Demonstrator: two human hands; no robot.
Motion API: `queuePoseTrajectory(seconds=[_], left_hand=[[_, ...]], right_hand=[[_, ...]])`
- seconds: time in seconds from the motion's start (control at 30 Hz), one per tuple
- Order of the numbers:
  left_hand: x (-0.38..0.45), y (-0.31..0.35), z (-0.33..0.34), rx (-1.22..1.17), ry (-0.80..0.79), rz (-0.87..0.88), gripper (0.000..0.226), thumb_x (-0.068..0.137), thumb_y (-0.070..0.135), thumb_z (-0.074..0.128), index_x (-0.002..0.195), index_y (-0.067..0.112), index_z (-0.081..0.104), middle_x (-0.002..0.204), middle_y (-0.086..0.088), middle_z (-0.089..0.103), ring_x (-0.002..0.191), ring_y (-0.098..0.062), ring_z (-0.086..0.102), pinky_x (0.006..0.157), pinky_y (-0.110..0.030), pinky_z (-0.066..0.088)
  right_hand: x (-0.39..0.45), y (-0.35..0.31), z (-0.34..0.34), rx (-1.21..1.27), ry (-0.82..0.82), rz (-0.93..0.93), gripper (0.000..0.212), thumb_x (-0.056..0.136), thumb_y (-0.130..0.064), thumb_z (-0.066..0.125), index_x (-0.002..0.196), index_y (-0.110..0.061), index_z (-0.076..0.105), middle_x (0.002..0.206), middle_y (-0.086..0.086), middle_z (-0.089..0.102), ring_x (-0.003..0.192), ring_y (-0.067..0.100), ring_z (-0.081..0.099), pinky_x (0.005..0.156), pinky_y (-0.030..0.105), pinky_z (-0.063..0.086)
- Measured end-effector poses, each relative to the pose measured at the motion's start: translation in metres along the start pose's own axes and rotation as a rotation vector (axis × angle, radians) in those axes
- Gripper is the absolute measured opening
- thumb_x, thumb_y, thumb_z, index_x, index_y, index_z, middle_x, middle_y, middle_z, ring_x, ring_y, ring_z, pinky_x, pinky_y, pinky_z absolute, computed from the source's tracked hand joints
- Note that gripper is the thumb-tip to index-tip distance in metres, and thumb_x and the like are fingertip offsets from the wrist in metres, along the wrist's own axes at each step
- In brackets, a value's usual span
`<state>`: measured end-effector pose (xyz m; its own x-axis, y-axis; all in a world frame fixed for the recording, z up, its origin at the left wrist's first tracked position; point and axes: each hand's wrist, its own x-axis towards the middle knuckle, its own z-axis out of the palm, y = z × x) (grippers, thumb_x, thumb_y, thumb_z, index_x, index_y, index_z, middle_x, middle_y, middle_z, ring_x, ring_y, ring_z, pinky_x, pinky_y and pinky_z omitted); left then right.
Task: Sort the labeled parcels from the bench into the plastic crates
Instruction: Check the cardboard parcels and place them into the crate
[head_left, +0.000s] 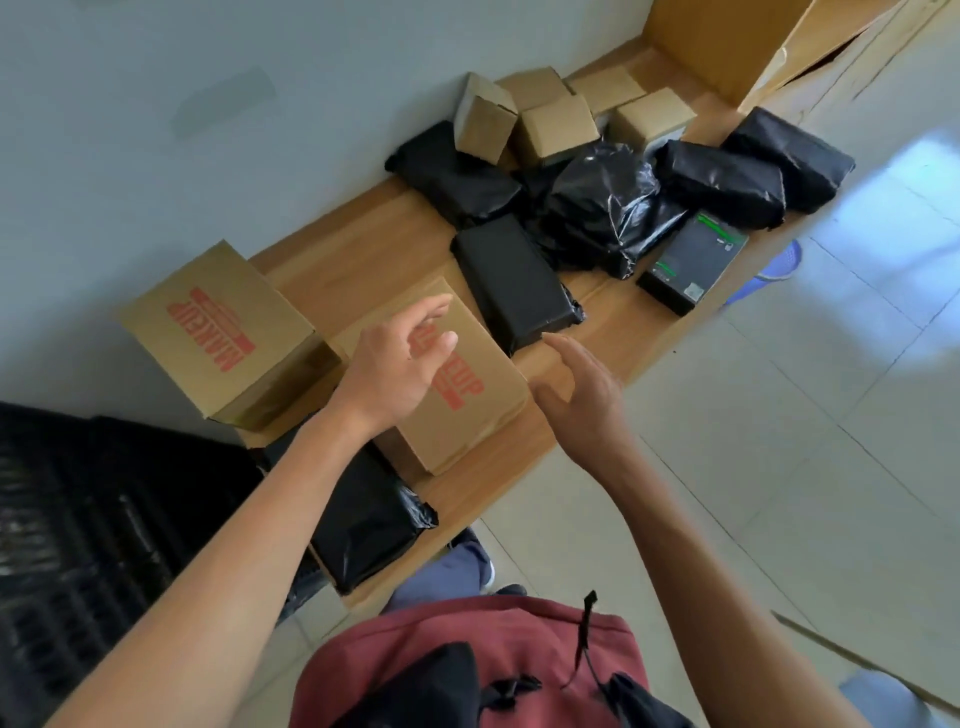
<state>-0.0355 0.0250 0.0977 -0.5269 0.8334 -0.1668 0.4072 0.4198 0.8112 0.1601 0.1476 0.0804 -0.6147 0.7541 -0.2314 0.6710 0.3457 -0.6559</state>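
A cardboard box with red MAKEUP print (467, 395) lies on the wooden bench (613, 332) in the middle of the view. My left hand (400, 364) hovers over its near-left part, fingers spread and holding nothing. My right hand (582, 384) is just off the box's right edge, fingers straight, empty. A second MAKEUP box (218, 332) stands to the left by the wall. A black wrapped parcel (514, 283) lies just beyond the hands. A black plastic crate (93, 530) sits at the lower left.
Further along the bench lie several black wrapped parcels (722, 182), a crumpled black bag (602, 208), a dark printed box (691, 265) and several small cardboard boxes (556, 124). Another black parcel (369, 519) lies at the bench's near end. A purple basket (774, 270) stands on the tiled floor.
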Motion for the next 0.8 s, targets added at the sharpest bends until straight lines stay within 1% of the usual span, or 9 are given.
queuePoseTrajectory(seconds=[0.07, 0.13, 0.23, 0.33, 0.47, 0.57, 0.63, 0.7, 0.8], left_hand=[[0.012, -0.010, -0.006, 0.010, 0.014, -0.030, 0.047, 0.106, 0.031, 0.058, 0.152, 0.025, 0.049, 0.149, 0.005, 0.056, 0.139, -0.008, 0.049, 0.111, -0.029, 0.043], [0.026, -0.022, -0.011, 0.017, 0.021, -0.084, 0.048, 0.106, 0.032, 0.057, 0.152, 0.025, 0.049, 0.150, 0.004, 0.055, 0.139, -0.009, 0.048, 0.110, -0.029, 0.042], [0.044, -0.037, -0.012, 0.035, -0.020, -0.161, 0.049, 0.105, 0.035, 0.057, 0.153, 0.029, 0.047, 0.152, 0.005, 0.054, 0.140, -0.012, 0.049, 0.105, -0.025, 0.040], [0.061, -0.044, -0.008, 0.095, -0.063, -0.224, 0.052, 0.106, 0.036, 0.056, 0.156, 0.029, 0.042, 0.156, 0.005, 0.049, 0.145, -0.017, 0.045, 0.112, -0.033, 0.036], [0.083, -0.053, -0.001, 0.243, -0.096, -0.311, 0.056, 0.105, 0.042, 0.054, 0.158, 0.028, 0.039, 0.162, 0.004, 0.042, 0.151, -0.021, 0.035, 0.123, -0.050, 0.030], [0.093, -0.060, 0.006, 0.311, -0.113, -0.405, 0.060, 0.105, 0.048, 0.051, 0.160, 0.030, 0.035, 0.164, 0.003, 0.040, 0.150, -0.026, 0.036, 0.122, -0.054, 0.031], [0.095, -0.058, 0.010, 0.314, -0.093, -0.462, 0.059, 0.106, 0.048, 0.050, 0.160, 0.031, 0.034, 0.162, 0.000, 0.043, 0.146, -0.028, 0.042, 0.120, -0.052, 0.033], [0.094, -0.052, 0.012, 0.293, -0.041, -0.507, 0.057, 0.106, 0.047, 0.050, 0.159, 0.030, 0.037, 0.160, -0.001, 0.046, 0.144, -0.029, 0.044, 0.119, -0.049, 0.032], [0.087, -0.042, 0.011, 0.234, 0.050, -0.563, 0.057, 0.106, 0.046, 0.051, 0.159, 0.031, 0.036, 0.161, 0.002, 0.045, 0.147, -0.027, 0.041, 0.118, -0.044, 0.028]], right_hand=[[0.014, -0.001, 0.005, 0.030, -0.052, 0.043, 0.057, 0.101, -0.026, 0.065, 0.154, -0.025, 0.046, 0.153, -0.002, 0.053, 0.123, 0.004, 0.057, 0.109, 0.036, 0.044], [0.029, 0.001, 0.015, 0.070, -0.112, 0.108, 0.057, 0.101, -0.025, 0.064, 0.154, -0.024, 0.045, 0.149, 0.000, 0.056, 0.097, -0.004, 0.056, 0.094, 0.028, 0.044], [0.044, 0.011, 0.027, 0.100, -0.172, 0.187, 0.060, 0.101, -0.024, 0.064, 0.156, -0.024, 0.041, 0.146, 0.007, 0.058, 0.107, 0.007, 0.053, 0.090, 0.027, 0.044], [0.056, 0.018, 0.034, 0.114, -0.238, 0.233, 0.064, 0.102, -0.026, 0.063, 0.159, -0.026, 0.034, 0.153, 0.008, 0.052, 0.126, 0.018, 0.054, 0.094, 0.027, 0.043], [0.075, 0.024, 0.043, 0.110, -0.349, 0.223, 0.060, 0.103, -0.025, 0.060, 0.159, -0.025, 0.038, 0.140, 0.005, 0.059, 0.105, 0.010, 0.052, 0.085, 0.022, 0.041], [0.090, 0.029, 0.049, 0.165, -0.403, 0.209, 0.054, 0.102, -0.024, 0.062, 0.154, -0.028, 0.047, 0.140, 0.000, 0.061, 0.130, 0.017, 0.055, 0.091, 0.020, 0.044], [0.097, 0.031, 0.048, 0.181, -0.426, 0.186, 0.049, 0.102, -0.021, 0.063, 0.149, -0.028, 0.053, 0.127, -0.008, 0.064, 0.125, 0.012, 0.058, 0.078, 0.003, 0.042], [0.103, 0.032, 0.044, 0.189, -0.455, 0.159, 0.045, 0.102, -0.018, 0.062, 0.146, -0.028, 0.057, 0.113, -0.016, 0.063, 0.114, 0.004, 0.058, 0.067, -0.003, 0.041], [0.114, 0.033, 0.036, 0.205, -0.479, 0.097, 0.043, 0.103, -0.015, 0.060, 0.143, -0.029, 0.061, 0.111, -0.018, 0.066, 0.107, -0.003, 0.059, 0.071, -0.004, 0.040]])
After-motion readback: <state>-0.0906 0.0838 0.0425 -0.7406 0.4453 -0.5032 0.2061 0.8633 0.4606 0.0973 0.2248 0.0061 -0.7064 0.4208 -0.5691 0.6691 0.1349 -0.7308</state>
